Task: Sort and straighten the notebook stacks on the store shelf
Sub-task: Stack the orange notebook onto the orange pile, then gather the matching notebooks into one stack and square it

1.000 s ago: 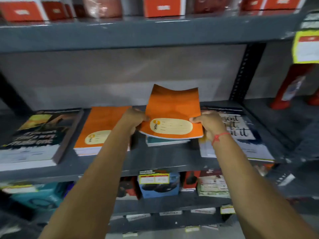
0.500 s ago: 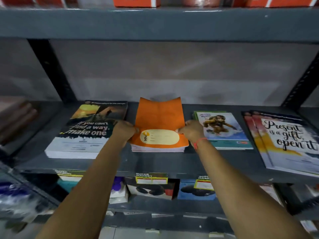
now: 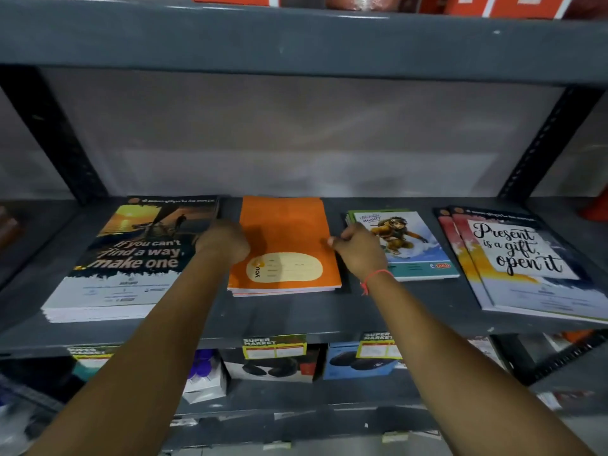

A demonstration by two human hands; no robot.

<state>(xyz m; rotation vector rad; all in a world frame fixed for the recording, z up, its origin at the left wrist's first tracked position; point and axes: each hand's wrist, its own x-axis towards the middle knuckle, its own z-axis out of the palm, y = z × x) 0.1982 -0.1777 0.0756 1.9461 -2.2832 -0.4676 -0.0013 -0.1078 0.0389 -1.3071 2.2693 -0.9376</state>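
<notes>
Orange stack point(image 3: 284, 245) mid-shelf point(image 3: 296, 319), a curled hand at each side edge.
Left hand point(image 3: 223, 241) and right hand point(image 3: 357, 253) half-closed, holding nothing, squaring it; next likely the skewed "Present" stack point(image 3: 513, 258), right end.

Orange boxes point(image 3: 513, 4) on the upper shelf, boxed headphones point(image 3: 273, 368) below, yellow price tags point(image 3: 274, 346) on the shelf edge

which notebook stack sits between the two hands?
The orange stack, second from left: plain orange cover with a cream label, left hand and right hand at its side edges.
</notes>
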